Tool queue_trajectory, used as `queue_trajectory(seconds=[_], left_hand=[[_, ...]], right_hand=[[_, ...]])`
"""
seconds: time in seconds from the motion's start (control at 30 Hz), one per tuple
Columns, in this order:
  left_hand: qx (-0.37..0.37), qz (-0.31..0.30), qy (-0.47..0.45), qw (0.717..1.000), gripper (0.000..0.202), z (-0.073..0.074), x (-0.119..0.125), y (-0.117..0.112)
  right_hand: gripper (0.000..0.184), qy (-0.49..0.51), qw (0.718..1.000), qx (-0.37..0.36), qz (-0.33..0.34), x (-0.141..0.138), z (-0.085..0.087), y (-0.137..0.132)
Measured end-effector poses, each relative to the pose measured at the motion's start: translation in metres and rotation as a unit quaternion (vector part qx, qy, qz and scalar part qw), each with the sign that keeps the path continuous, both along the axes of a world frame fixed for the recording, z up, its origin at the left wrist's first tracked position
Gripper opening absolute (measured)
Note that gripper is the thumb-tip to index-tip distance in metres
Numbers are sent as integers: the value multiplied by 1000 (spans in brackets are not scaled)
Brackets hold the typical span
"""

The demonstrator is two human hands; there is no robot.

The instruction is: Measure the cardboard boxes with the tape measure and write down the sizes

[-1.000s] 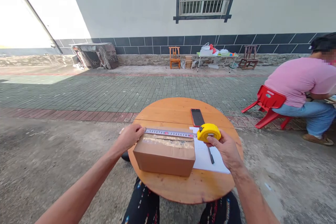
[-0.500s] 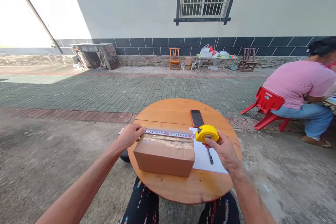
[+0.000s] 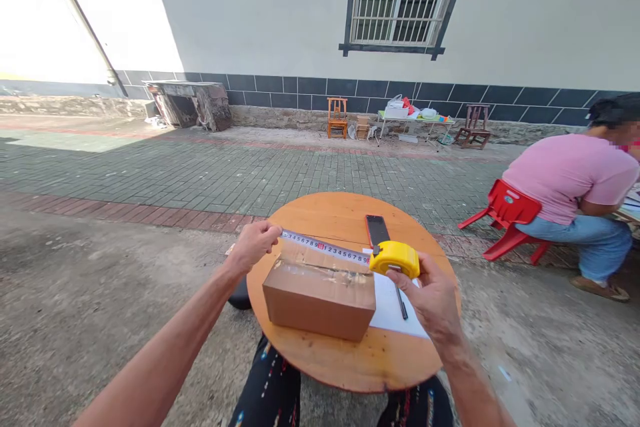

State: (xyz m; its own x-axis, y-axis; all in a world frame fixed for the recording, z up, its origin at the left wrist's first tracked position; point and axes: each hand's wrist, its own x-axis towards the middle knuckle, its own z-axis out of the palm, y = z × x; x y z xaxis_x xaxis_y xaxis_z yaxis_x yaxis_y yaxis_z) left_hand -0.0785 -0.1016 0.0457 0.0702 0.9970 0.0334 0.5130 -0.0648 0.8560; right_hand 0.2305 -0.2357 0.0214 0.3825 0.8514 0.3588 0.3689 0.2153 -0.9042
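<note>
A brown cardboard box [image 3: 320,297] lies on a round wooden table [image 3: 345,213] in front of me. My left hand [image 3: 254,245] pinches the free end of a measuring tape blade [image 3: 325,247] at the box's far left corner. My right hand [image 3: 433,291] is closed round the yellow tape measure case [image 3: 395,259] just past the box's far right corner. The blade runs stretched along the box's far top edge. A white sheet of paper [image 3: 393,307] with a black pen [image 3: 401,302] lies under my right hand. A dark phone [image 3: 377,229] rests beyond the case.
A person in a pink shirt [image 3: 570,177] sits on a red plastic chair [image 3: 507,210] at the right. By the far wall stand a small orange chair [image 3: 337,116], a low table with bags [image 3: 415,119] and a dark wooden chair [image 3: 473,125]. My knees [image 3: 273,387] are under the table.
The view has shifted slightly, and the tape now runs a little slanted along the box edge. Both hands keep their grip; my left hand has moved a bit further from me.
</note>
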Motion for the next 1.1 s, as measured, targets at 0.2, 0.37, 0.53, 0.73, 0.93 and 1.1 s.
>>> queue_trajectory(seconds=[0.2, 0.37, 0.53, 0.73, 0.93, 1.1], left_hand=[[-8, -109, -10, 994, 29, 19, 23, 3], [31, -227, 35, 973, 25, 8, 62, 18], [61, -293, 101, 949, 24, -11, 85, 33], [70, -315, 141, 936, 30, -16, 92, 31], [87, -319, 129, 935, 28, -23, 88, 24], [90, -346, 92, 930, 26, -25, 86, 24]], right_hand=[[35, -245, 965, 72, -59, -57, 8, -48], [46, -339, 928, 132, -86, -102, -17, -63], [60, -367, 914, 105, -140, -130, -33, -61], [63, -315, 935, 52, -153, -159, -35, -58], [64, -313, 935, 27, -163, -162, -40, -62], [67, -319, 931, 35, -174, -162, -40, -77]])
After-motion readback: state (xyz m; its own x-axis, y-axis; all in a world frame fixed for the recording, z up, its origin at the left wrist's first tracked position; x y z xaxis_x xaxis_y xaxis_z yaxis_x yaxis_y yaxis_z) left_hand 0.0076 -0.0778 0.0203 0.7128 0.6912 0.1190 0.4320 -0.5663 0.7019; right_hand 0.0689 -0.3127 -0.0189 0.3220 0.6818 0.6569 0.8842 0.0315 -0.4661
